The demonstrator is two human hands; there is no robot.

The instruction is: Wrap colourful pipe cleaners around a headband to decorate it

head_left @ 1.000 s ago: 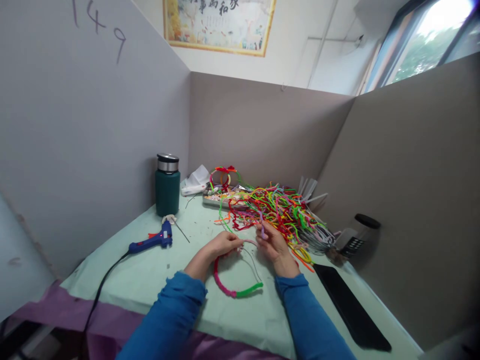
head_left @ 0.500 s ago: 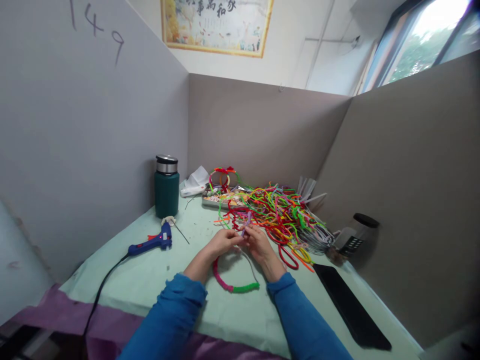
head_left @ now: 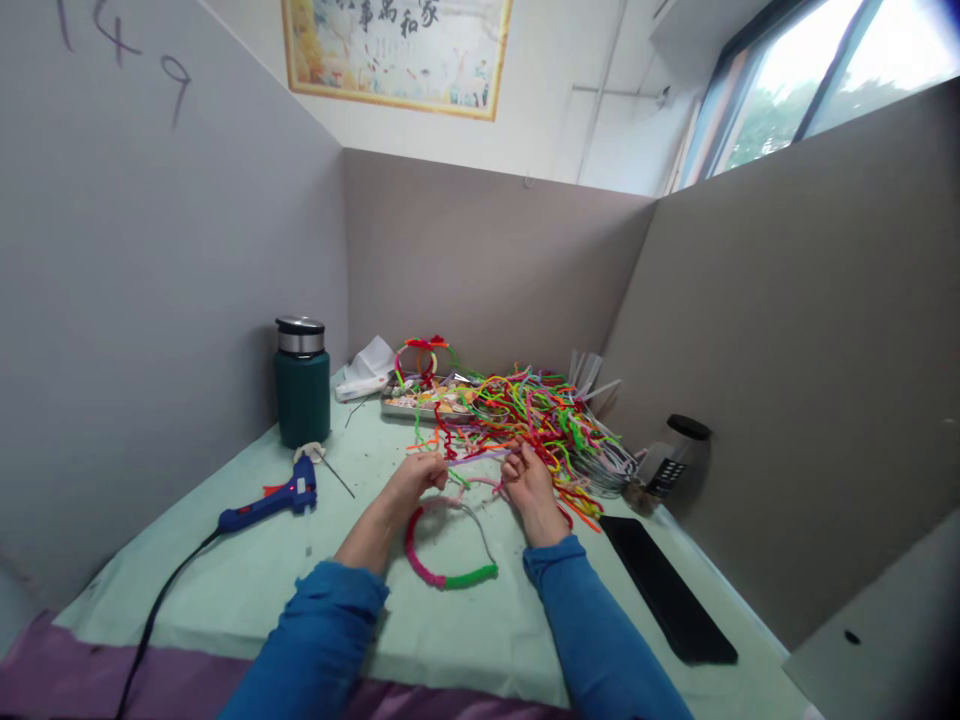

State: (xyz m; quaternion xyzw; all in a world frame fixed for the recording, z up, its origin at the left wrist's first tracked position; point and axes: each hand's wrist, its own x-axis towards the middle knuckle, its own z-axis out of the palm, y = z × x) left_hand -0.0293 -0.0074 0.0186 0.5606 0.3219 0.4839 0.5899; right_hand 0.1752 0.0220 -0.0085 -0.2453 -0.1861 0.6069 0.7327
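Observation:
Between my two hands a light purple pipe cleaner is stretched out sideways above the table. The fingers of my left hand are closed on its left end, and my right hand pinches the right end. Just below lies a headband, wrapped in pink and green fuzzy pipe cleaner along its left and front parts, while its right side shows bare grey wire. A loose pink pipe cleaner rests behind it, partly covered by my right hand.
A tangled heap of coloured pipe cleaners spreads behind my right hand, beside a metal tray of small pieces. At left are a blue glue gun and a green bottle. A black slab and a clear jar lie right.
My hands were together and have moved apart, drawing the purple pipe cleaner out straight between them. The whole view has shifted, so the table things appear further left.

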